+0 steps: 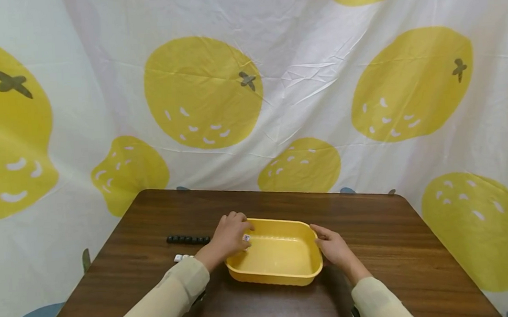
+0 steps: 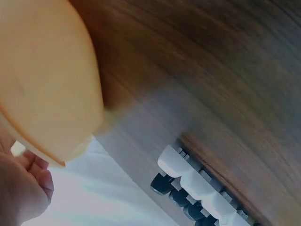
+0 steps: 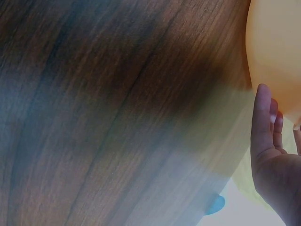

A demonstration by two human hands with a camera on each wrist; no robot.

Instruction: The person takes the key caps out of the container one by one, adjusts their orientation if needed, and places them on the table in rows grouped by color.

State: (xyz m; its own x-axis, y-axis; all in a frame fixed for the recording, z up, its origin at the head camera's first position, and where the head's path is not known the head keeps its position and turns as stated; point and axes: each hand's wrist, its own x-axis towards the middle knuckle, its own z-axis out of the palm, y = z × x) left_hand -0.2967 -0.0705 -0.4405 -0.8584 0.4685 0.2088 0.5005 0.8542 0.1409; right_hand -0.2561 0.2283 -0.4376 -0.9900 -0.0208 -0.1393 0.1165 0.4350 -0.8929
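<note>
A yellow plastic tray with rounded corners sits on the dark wooden table. Over its left rim reaches my left hand, with a small white keycap bearing a dark print pinched between thumb and fingers, just inside the tray. In the left wrist view the tray's wall hides part of that hand's fingertips. My right hand rests at the tray's right side. Its fingers lie fairly straight along the outer wall, and the thumb is near the rim.
Left of the tray lie a row of black keycaps and, nearer to me, white keycaps partly covered by my left forearm. The left wrist view shows the white row close up. Behind the table hangs a lemon-print curtain.
</note>
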